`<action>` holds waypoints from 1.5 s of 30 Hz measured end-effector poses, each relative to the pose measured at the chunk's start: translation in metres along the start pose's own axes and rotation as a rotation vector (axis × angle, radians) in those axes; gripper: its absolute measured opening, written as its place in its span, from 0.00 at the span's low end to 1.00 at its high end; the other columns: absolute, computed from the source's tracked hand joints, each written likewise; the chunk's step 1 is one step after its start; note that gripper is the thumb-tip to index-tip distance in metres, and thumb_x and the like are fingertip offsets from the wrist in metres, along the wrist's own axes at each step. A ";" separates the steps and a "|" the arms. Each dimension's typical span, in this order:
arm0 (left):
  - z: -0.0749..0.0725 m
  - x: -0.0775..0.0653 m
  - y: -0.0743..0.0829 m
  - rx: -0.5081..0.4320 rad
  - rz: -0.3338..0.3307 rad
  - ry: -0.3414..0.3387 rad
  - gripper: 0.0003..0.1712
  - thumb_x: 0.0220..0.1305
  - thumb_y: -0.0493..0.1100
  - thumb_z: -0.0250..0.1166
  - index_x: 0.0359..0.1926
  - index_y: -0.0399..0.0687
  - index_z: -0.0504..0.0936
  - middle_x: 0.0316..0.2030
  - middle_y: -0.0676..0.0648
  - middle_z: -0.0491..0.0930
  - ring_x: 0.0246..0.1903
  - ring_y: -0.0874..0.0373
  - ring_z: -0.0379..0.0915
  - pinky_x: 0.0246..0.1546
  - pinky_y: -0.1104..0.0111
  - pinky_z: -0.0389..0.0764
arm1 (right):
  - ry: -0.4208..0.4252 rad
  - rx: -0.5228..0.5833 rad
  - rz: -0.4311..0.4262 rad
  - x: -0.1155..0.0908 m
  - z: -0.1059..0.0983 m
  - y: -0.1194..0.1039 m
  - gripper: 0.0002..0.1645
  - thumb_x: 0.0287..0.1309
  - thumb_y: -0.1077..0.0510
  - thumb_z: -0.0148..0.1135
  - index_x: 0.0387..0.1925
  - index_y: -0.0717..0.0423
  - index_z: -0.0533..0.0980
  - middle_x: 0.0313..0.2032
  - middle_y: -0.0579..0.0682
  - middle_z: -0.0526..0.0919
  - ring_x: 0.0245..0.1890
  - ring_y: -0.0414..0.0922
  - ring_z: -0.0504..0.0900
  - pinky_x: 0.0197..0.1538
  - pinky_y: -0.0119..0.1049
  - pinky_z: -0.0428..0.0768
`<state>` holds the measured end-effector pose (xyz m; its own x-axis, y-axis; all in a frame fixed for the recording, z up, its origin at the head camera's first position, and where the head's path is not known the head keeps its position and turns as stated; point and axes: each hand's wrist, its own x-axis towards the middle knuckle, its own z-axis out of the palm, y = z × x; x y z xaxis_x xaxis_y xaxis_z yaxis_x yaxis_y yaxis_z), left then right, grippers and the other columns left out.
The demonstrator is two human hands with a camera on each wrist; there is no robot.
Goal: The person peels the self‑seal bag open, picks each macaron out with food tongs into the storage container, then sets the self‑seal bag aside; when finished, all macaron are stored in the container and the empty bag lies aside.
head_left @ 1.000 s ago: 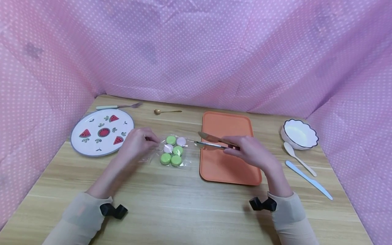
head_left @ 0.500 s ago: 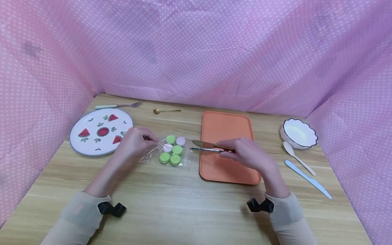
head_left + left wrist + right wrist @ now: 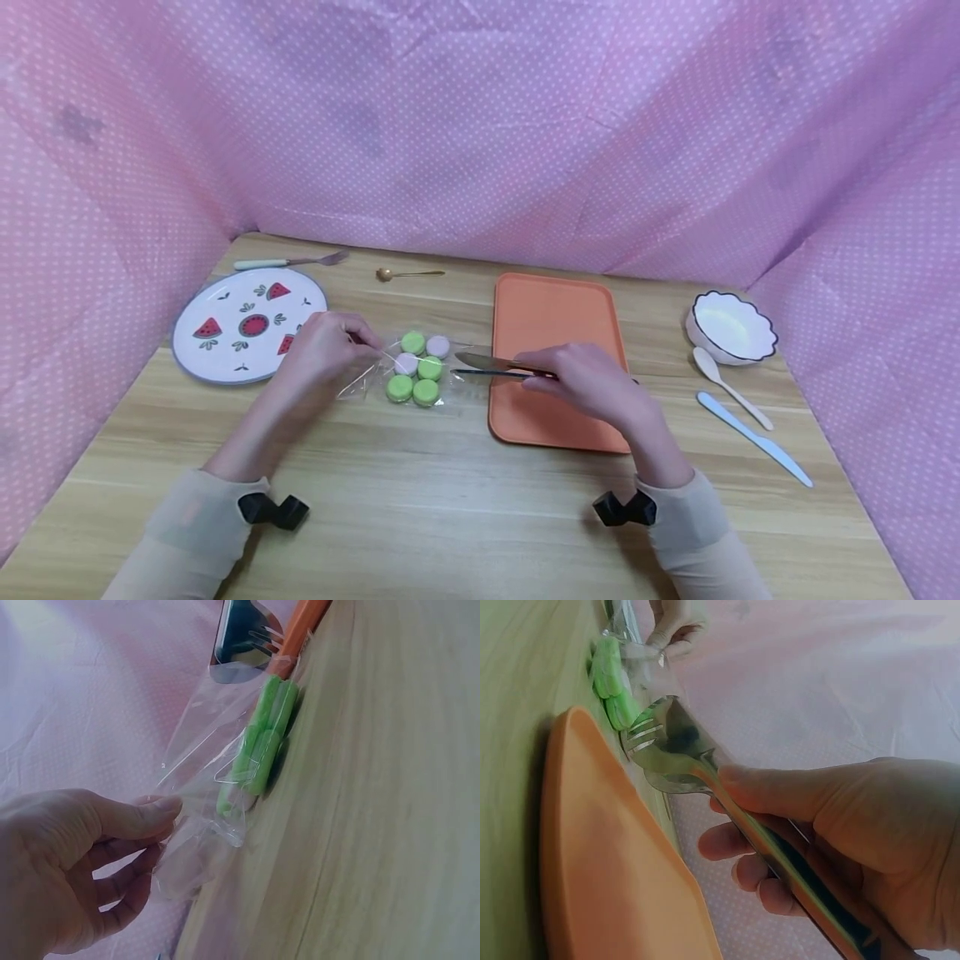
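My left hand (image 3: 322, 346) pinches the left end of a clear plastic bag (image 3: 199, 847) between thumb and fingertips, lifting that film off the table. Several green macarons (image 3: 429, 369) and two pale purple macarons (image 3: 406, 364) lie in the bag. With my right hand (image 3: 581, 379) I grip metal serving tongs (image 3: 724, 791), one arm ending in a fork, the other in a flat blade. The tongs' tips are apart and sit just right of the macarons, over the bag's right end. Whether they are inside the film I cannot tell.
An orange tray (image 3: 555, 308) lies under the right hand. At left is an oval watermelon-patterned plate (image 3: 225, 354), with a fork (image 3: 262, 264) behind it. A small gold spoon (image 3: 412, 273) lies at the back. A white bowl (image 3: 731, 329), spoon (image 3: 727, 383) and blue knife (image 3: 753, 437) are at right.
My right hand and the tongs have moved left, from over the tray toward the macarons. The bag and macarons have shifted slightly left; the left hand keeps its pinch.
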<state>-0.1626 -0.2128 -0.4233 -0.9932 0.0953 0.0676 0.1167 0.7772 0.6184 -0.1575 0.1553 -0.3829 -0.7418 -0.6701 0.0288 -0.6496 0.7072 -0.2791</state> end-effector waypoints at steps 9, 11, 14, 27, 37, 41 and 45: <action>-0.001 0.001 -0.001 0.001 0.045 0.004 0.05 0.43 0.45 0.75 0.23 0.61 0.86 0.24 0.59 0.85 0.30 0.64 0.77 0.31 0.72 0.72 | -0.016 -0.038 0.000 0.012 0.005 -0.009 0.09 0.59 0.46 0.60 0.43 0.31 0.78 0.30 0.24 0.78 0.25 0.30 0.72 0.31 0.30 0.72; -0.002 0.000 0.000 0.004 0.045 0.001 0.05 0.43 0.45 0.75 0.23 0.61 0.86 0.24 0.59 0.85 0.30 0.63 0.77 0.32 0.71 0.72 | -0.032 -0.040 -0.004 0.016 0.006 -0.011 0.08 0.60 0.45 0.59 0.42 0.31 0.77 0.30 0.25 0.77 0.24 0.32 0.72 0.30 0.30 0.71; -0.003 0.000 0.002 0.013 0.044 -0.001 0.06 0.43 0.45 0.76 0.23 0.61 0.86 0.24 0.59 0.85 0.30 0.63 0.77 0.31 0.70 0.72 | -0.039 -0.049 0.003 0.021 0.005 -0.014 0.08 0.60 0.44 0.59 0.42 0.31 0.77 0.30 0.26 0.78 0.24 0.32 0.72 0.29 0.30 0.70; -0.004 -0.001 0.003 0.018 0.045 0.001 0.05 0.43 0.45 0.76 0.23 0.60 0.86 0.24 0.59 0.85 0.29 0.63 0.77 0.31 0.68 0.71 | -0.055 -0.090 -0.018 0.034 0.006 -0.023 0.09 0.58 0.44 0.61 0.42 0.32 0.79 0.29 0.29 0.78 0.24 0.34 0.71 0.28 0.32 0.68; -0.002 0.001 0.006 0.030 0.045 -0.006 0.05 0.43 0.46 0.76 0.22 0.62 0.86 0.24 0.60 0.85 0.29 0.63 0.77 0.32 0.68 0.72 | -0.083 -0.080 0.002 0.036 0.008 -0.022 0.10 0.57 0.44 0.62 0.42 0.34 0.79 0.27 0.30 0.77 0.23 0.35 0.70 0.27 0.31 0.68; -0.003 0.001 0.006 0.043 0.057 -0.005 0.06 0.43 0.45 0.76 0.23 0.62 0.86 0.23 0.61 0.84 0.28 0.64 0.77 0.31 0.68 0.72 | -0.085 -0.095 -0.009 0.037 0.010 -0.021 0.04 0.58 0.44 0.61 0.35 0.33 0.76 0.24 0.31 0.74 0.22 0.35 0.68 0.26 0.31 0.66; -0.005 0.000 0.005 0.055 0.066 0.000 0.06 0.43 0.45 0.76 0.22 0.63 0.86 0.23 0.61 0.84 0.27 0.64 0.77 0.30 0.68 0.72 | -0.081 -0.097 -0.022 0.040 0.011 -0.022 0.04 0.59 0.44 0.60 0.30 0.32 0.73 0.22 0.32 0.73 0.21 0.35 0.67 0.25 0.31 0.65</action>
<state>-0.1620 -0.2114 -0.4163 -0.9834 0.1468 0.1069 0.1816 0.8020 0.5690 -0.1709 0.1110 -0.3860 -0.7135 -0.6992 -0.0447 -0.6818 0.7076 -0.1855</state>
